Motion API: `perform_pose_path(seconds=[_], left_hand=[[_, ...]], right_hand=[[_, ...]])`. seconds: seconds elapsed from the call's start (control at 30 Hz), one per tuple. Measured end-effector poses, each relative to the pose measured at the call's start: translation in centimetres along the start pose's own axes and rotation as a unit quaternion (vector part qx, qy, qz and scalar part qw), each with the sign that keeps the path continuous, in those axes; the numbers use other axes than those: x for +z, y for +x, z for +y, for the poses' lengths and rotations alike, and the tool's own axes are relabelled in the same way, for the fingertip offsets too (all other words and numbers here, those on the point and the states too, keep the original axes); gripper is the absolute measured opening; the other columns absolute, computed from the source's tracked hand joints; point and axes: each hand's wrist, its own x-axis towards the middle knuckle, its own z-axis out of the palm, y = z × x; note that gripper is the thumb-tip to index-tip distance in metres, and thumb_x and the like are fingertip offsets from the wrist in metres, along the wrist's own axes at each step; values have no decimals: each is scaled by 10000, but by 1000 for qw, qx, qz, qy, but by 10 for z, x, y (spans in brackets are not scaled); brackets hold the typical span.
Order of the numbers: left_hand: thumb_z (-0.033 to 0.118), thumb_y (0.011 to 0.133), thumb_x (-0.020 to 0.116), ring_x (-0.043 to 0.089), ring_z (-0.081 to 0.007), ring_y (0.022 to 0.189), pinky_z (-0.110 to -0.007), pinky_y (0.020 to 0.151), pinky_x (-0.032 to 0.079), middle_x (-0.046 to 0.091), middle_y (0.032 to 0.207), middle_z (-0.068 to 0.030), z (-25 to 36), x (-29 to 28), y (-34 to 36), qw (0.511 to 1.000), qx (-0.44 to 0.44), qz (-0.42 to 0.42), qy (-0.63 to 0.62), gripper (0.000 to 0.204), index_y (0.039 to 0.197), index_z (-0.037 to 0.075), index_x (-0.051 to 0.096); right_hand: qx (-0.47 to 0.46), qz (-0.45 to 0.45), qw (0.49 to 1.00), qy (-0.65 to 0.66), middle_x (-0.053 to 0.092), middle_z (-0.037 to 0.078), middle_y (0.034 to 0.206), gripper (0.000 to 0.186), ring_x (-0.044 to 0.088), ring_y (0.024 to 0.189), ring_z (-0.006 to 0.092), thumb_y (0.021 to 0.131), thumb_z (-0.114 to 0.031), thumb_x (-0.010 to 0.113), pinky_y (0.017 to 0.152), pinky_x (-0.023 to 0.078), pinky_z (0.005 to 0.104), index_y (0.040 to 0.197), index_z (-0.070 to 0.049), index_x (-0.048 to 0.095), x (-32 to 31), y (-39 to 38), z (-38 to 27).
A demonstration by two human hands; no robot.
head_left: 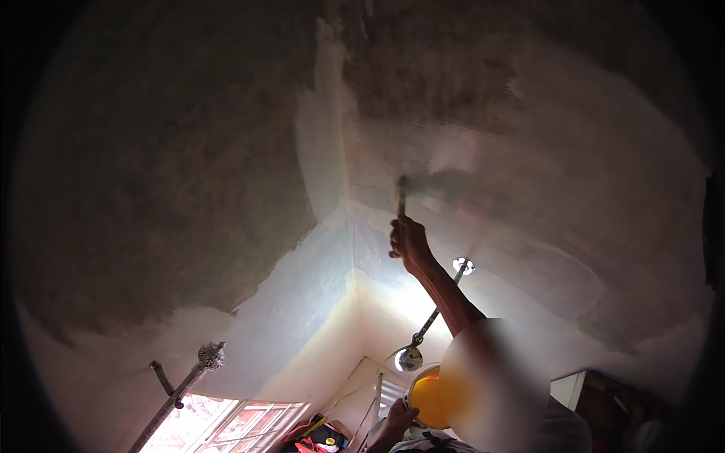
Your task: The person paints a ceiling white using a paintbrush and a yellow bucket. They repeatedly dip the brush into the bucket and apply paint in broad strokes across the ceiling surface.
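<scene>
My right hand (410,243) is raised overhead, closed round the handle of a paintbrush (402,194). The brush stands nearly upright close to the patchy plastered surface (453,162), right of the corner seam; its tip is blurred and dark, so I cannot tell whether it touches. Low in the view, my left hand (399,417) grips the rim of a bucket (425,400) with an orange-yellow inside. A pale blurred patch covers the bucket's right side and part of my right upper arm.
A hanging lamp (410,358) on a rod drops from a round ceiling mount (464,266) behind my right forearm. At lower left, a curtain rod (170,408) with an ornate end crosses above a bright window (226,425). Coloured items (321,436) are piled near it.
</scene>
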Motion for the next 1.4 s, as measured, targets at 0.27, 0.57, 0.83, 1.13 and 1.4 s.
perform_pose_path(seconds=[0.27,0.57,0.83,1.13,1.4], left_hand=[[35,808,609,662,-266,826,-377,592,614,584,1032,-157,0,0,6,1000,-12,-13,8,419,1184,-65,453],[26,833,591,664,-299,825,-388,582,617,588,1028,-183,-12,5,8,1000,-17,-16,12,419,1204,-70,422],[31,837,598,664,-284,833,-385,610,615,594,1020,-171,-5,5,-2,1000,-19,-5,17,386,1177,-73,450],[16,820,589,660,-295,856,-394,606,623,574,1040,-179,-23,-7,8,1000,15,-7,-9,384,1154,-82,427],[24,824,598,664,-294,802,-398,613,616,583,984,-177,13,3,-9,1000,-10,6,21,345,1115,-94,456]], right_hand=[[-58,149,987,-14,387,-39,524,298,363,387,85,954,-374,437,386,334,258,868,-97,505,-81,-133,-17],[-10,2,1000,-27,418,-8,523,299,390,388,116,937,-355,457,392,364,299,920,-60,504,10,-66,-29],[35,-128,989,-63,421,-14,567,271,365,438,108,917,-330,469,437,330,292,840,-77,527,122,72,-51],[0,-59,998,-30,372,-43,553,249,340,421,90,918,-339,469,403,303,288,841,-105,508,69,59,-53],[-31,8,999,-22,346,-52,519,314,320,385,80,943,-395,474,409,325,277,906,-86,517,-21,-58,-74]])
